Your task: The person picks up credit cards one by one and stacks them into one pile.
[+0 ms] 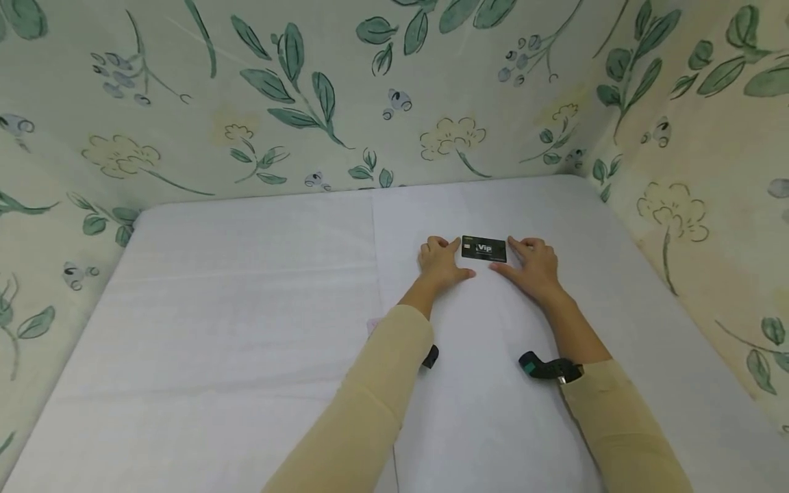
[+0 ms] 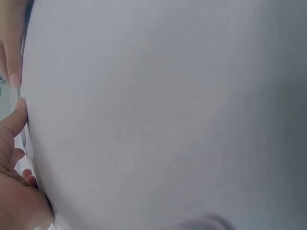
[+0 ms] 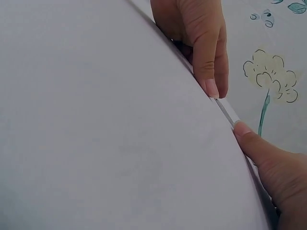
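A black card (image 1: 483,249) with "Vip" printed in white lies face up on the white tabletop, between the two hands. My left hand (image 1: 440,263) is at its left end, index fingertip close by the upper left corner and thumb stretched out just below the lower edge. At the other end, my right hand (image 1: 535,266) has its index fingertip right at the upper right corner and its thumb at the lower edge. Index finger and thumb stand well apart on both hands. In the right wrist view the card shows only as a thin edge between the fingertips.
The white cloth-covered table (image 1: 246,308) spreads out widely to the left. Part of a small pinkish thing (image 1: 372,325) shows beside the left sleeve. Leaf-and-flower patterned fabric (image 1: 296,89) rises behind the table and along its sides.
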